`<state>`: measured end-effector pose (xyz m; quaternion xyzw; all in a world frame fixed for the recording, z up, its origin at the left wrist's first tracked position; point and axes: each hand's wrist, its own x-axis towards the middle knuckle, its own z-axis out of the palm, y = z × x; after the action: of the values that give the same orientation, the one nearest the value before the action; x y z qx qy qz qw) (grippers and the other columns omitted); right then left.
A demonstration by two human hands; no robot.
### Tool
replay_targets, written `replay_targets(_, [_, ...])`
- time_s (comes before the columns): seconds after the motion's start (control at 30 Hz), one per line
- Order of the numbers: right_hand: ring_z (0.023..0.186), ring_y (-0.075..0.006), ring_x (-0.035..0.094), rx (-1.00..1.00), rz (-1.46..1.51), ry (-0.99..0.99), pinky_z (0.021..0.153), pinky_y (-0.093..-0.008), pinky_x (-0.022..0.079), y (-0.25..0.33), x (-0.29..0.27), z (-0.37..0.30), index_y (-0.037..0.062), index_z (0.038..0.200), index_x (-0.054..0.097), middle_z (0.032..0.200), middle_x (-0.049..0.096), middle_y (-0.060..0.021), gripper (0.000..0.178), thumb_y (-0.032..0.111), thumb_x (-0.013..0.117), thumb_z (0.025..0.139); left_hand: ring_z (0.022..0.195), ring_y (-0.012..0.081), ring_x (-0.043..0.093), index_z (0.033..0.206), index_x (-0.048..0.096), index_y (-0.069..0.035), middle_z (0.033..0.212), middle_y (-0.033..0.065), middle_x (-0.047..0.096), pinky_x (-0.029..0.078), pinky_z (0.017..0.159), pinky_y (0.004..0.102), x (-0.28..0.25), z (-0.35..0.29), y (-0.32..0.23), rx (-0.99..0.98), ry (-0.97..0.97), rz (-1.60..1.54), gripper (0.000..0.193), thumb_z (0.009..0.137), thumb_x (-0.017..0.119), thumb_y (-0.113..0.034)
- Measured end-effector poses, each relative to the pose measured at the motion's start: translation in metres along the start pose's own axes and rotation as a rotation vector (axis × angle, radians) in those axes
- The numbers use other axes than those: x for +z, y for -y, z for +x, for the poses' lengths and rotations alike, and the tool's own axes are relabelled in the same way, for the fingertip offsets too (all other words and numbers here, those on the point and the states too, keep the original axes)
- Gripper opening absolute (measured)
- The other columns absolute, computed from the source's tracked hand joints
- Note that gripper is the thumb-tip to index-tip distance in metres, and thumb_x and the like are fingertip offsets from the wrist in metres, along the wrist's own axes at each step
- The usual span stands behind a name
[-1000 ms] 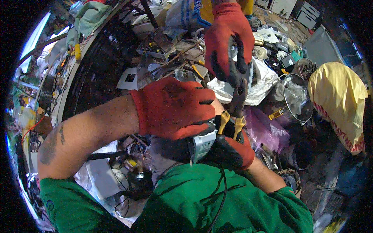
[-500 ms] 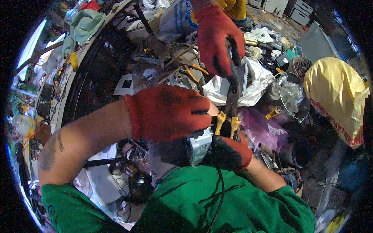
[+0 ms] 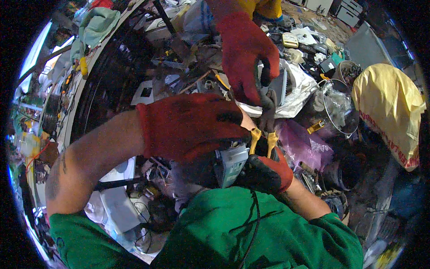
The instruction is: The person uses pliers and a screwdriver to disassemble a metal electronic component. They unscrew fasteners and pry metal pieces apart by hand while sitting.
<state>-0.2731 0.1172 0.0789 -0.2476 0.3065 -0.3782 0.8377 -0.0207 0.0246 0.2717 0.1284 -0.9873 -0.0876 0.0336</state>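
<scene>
My left hand point(image 3: 190, 127), in a red glove, is closed palm-down over a grey-white plastic box point(image 3: 232, 167); the thumb is hidden. Close to its fingertips, my right hand point(image 3: 275, 172) in a red glove with a black palm is closed around the yellow handles of pliers point(image 3: 271, 144). The pliers' dark metal head points away from me. Across from me, another person's red-gloved hand point(image 3: 248, 58) reaches in from the top and is at that metal head; exactly what its fingers grip is hidden. A dark cord point(image 3: 255, 219) hangs down over my green shirt.
A white sack point(image 3: 298, 92) and purple bubble wrap point(image 3: 304, 143) lie beyond my right hand. Farther right stand a bucket with clear plastic point(image 3: 338, 107) and a yellow sack point(image 3: 387, 105). Mixed scrap lies around; a white casing point(image 3: 118, 208) is at lower left.
The other person's hand has shifted slightly left and nearer, lower over the metal head. My left hand has risen slightly. My right hand and the box have hardly moved.
</scene>
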Motion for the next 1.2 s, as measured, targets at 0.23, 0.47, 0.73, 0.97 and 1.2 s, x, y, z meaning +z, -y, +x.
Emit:
replay_targets(0.23, [0.099,-0.0193,0.065,0.044,-0.079,0.124,0.084,-0.0352,0.054,0.012,0.008,-0.001,0.009,0.142,0.043,0.114,0.063,-0.0069,0.056,0.012,0.066,0.091,0.107,0.0317,0.061,0.116,0.059,-0.012,0.113,0.0126,0.06,0.053,0.088,0.0427,0.002,0.001,-0.001,-0.026,0.022,0.092,0.037,0.082,0.066,-0.025])
replay_targets(0.47, [0.102,-0.0231,0.065,-0.046,-0.132,-0.03,0.089,-0.0396,0.054,0.015,0.023,-0.006,0.0057,0.131,0.049,0.115,0.064,-0.0121,0.043,0.003,0.058,0.089,0.108,0.0322,0.06,0.122,0.056,-0.013,0.119,0.0143,0.057,0.052,0.09,0.0434,0.007,-0.002,-0.005,-0.124,-0.058,-0.049,0.043,0.082,0.067,-0.026])
replay_targets(0.73, [0.095,-0.0208,0.067,0.062,-0.033,-0.029,0.083,-0.0368,0.056,0.011,0.02,-0.01,0.0061,0.134,0.05,0.109,0.066,-0.0089,0.048,0.013,0.068,0.09,0.105,0.037,0.059,0.112,0.059,-0.005,0.11,0.0168,0.059,0.051,0.091,0.0473,0.006,0.0,-0.006,-0.026,-0.038,0.036,0.044,0.072,0.066,-0.021])
replay_targets(0.97, [0.094,-0.0196,0.067,0.05,-0.038,0.012,0.084,-0.0362,0.056,0.02,0.027,-0.012,0.0051,0.129,0.053,0.106,0.066,-0.0073,0.042,0.011,0.067,0.09,0.101,0.0342,0.061,0.107,0.058,-0.006,0.107,0.0156,0.058,0.053,0.087,0.0458,0.005,0.006,-0.008,-0.129,0.058,0.107,0.035,0.08,0.067,-0.026])
replay_targets(1.2, [0.105,-0.0296,0.066,0.085,0.424,0.187,0.091,-0.0446,0.057,-0.015,-0.028,0.013,0.0091,0.138,0.043,0.119,0.062,-0.0158,0.044,0.002,0.05,0.096,0.099,0.0341,0.065,0.121,0.056,-0.006,0.108,0.014,0.061,0.055,0.084,0.0445,0.006,0.006,0.001,-0.014,-0.057,0.007,0.039,0.088,0.06,-0.028])
